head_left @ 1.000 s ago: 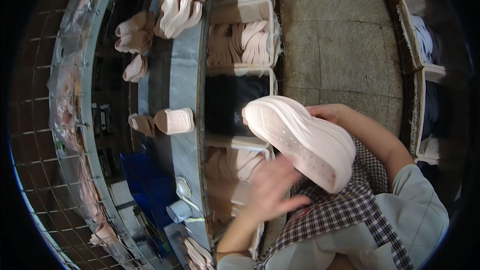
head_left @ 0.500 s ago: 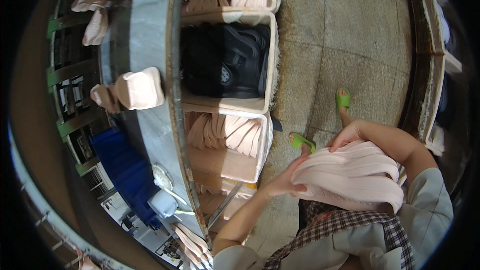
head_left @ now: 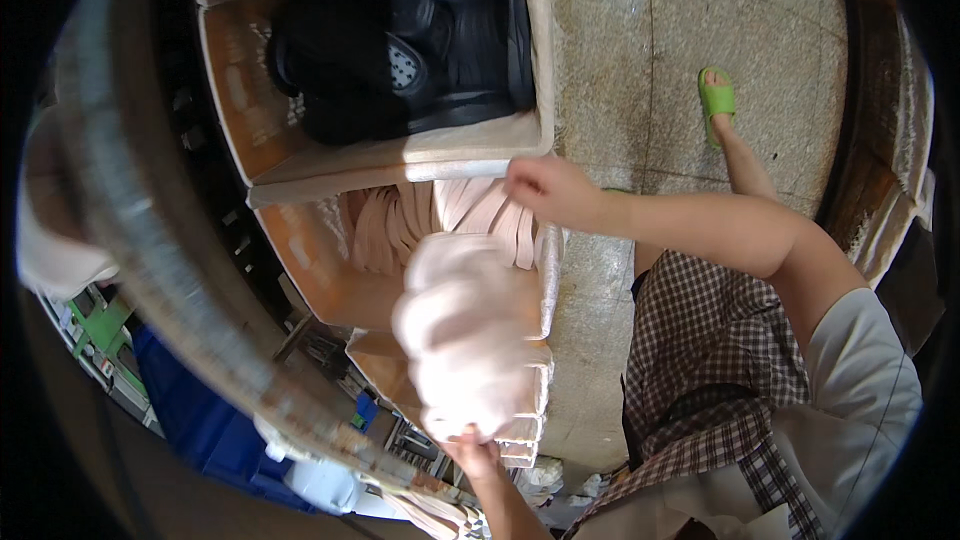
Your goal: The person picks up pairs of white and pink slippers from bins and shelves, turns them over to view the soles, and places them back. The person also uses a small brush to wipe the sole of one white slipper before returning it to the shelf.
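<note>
My left hand (head_left: pixel 474 454) grips the near end of a stack of pale pink shoe soles (head_left: pixel 462 340), smeared by motion. The stack hangs over a pale crate (head_left: pixel 548 285) that holds more pink soles (head_left: pixel 483 215) in a row at its far side. At that crate's far right corner is my right hand (head_left: pixel 548 190), its fingers curled closed. Whether it grips the rim or something else there is hidden.
Beyond stands another crate (head_left: pixel 542 60) of black clogs (head_left: pixel 450 30). Several more crates (head_left: pixel 385 365) are nearer me. A worn table edge (head_left: pixel 150 230) curves along the left, with a blue sheet (head_left: pixel 205 430) past it. My green slipper (head_left: pixel 716 97) is on the floor at right.
The stack of soles has swung left from before my body to over the crate, now in my left hand alone. My right hand has left it and reached the crate corner. The view has shifted.
</note>
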Tool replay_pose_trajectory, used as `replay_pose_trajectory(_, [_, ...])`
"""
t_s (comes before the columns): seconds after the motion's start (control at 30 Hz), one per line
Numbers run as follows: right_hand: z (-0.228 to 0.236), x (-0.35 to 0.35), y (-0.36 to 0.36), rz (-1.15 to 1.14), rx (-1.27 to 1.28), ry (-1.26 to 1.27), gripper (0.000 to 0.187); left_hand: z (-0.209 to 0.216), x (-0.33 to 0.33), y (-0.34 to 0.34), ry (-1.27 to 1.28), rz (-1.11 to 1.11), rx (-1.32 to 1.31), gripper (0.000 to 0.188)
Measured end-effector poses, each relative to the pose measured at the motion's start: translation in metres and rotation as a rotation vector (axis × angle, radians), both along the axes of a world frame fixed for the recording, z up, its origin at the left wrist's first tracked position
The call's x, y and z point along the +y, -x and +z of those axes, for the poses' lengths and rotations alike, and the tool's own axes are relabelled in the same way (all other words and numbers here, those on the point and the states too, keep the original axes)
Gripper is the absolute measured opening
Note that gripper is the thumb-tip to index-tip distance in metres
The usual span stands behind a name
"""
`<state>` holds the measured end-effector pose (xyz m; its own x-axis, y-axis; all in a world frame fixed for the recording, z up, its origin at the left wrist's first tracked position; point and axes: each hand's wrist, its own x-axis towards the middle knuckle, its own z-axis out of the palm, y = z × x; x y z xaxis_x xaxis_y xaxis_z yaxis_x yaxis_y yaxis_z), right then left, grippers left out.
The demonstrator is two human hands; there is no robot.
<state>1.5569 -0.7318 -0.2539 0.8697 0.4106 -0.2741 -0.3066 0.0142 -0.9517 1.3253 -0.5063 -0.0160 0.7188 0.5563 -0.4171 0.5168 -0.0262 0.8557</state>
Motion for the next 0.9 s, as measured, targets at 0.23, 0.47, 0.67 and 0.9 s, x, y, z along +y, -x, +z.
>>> replay_pose_trajectory(0.23, [-0.082,0.172,0.018,0.286,-0.465,0.065,0.026,-0.123,0.123,-0.036,-0.065,0.744,-0.326,0.064])
replay_pose_trajectory(0.47, [-0.133,0.351,-0.04,0.38,-0.708,0.199,0.057,-0.203,0.212,-0.069,-0.299,0.345,-0.573,0.073])
replay_pose_trajectory(0.67, [-0.166,0.429,-0.083,0.486,-0.469,0.373,0.063,-0.225,0.29,-0.103,-0.234,0.312,-0.481,0.075])
replay_pose_trajectory(0.9, [-0.177,0.417,-0.087,0.777,-0.605,0.445,0.05,-0.246,0.362,-0.178,-0.847,-0.106,-0.156,0.083])
